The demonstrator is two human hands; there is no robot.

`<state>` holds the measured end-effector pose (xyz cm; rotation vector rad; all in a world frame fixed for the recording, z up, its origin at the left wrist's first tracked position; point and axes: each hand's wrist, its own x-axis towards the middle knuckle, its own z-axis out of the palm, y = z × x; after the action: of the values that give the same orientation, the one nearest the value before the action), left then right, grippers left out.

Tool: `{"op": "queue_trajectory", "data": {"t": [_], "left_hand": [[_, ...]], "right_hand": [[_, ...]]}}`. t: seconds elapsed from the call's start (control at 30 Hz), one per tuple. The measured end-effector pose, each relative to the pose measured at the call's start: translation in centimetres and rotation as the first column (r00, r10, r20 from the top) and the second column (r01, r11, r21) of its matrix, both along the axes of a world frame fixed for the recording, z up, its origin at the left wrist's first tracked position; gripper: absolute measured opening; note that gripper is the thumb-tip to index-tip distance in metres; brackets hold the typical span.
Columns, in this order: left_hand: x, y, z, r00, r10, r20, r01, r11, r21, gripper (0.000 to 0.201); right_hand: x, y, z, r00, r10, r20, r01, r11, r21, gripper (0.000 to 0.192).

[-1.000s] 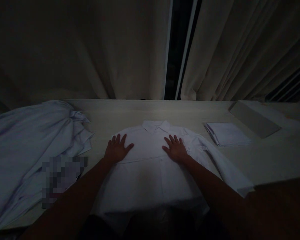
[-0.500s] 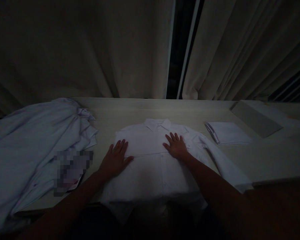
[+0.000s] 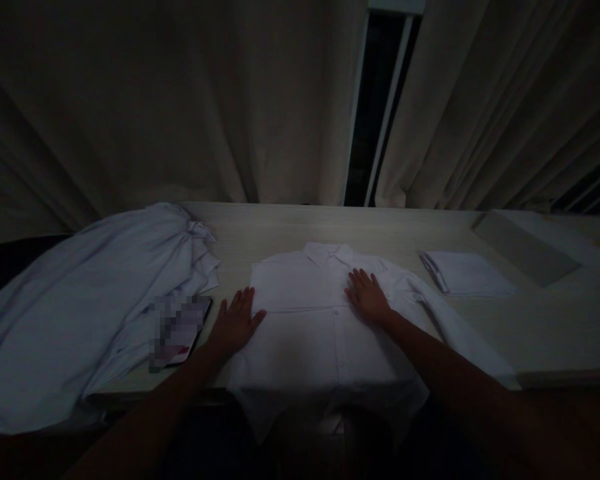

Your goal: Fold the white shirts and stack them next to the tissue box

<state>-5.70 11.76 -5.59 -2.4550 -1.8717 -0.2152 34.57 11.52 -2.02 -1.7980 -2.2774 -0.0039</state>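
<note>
Shirt (image 3: 290,340) lies on the bench (image 3: 480,333) between the left hand (image 3: 237,319) at its side edge and the right hand (image 3: 367,297) on its chest, both laid flat, gripping nothing, its long axis running from the collar (image 3: 329,253), nearer the right, back between them.

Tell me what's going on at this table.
A person has a white shirt spread out on the table, collar away from them, its lower end hanging over the near edge. Their left hand is spread at the shirt's left edge; their right hand lies flat on the chest. Loose white clothing is heaped to the left, and a folded white cloth lies to the right.
</note>
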Motion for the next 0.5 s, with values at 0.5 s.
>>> {"op": "queue_trajectory", "data": {"t": [0.5], "left_hand": [[0.3, -13.7, 4.1, 0.861, 0.493, 0.129, -0.417, 0.827, -0.378, 0.052]], "right_hand": [[1.7, -8.7, -2.5, 0.999, -0.028, 0.019, 0.029, 0.998, -0.061, 0.061]]}}
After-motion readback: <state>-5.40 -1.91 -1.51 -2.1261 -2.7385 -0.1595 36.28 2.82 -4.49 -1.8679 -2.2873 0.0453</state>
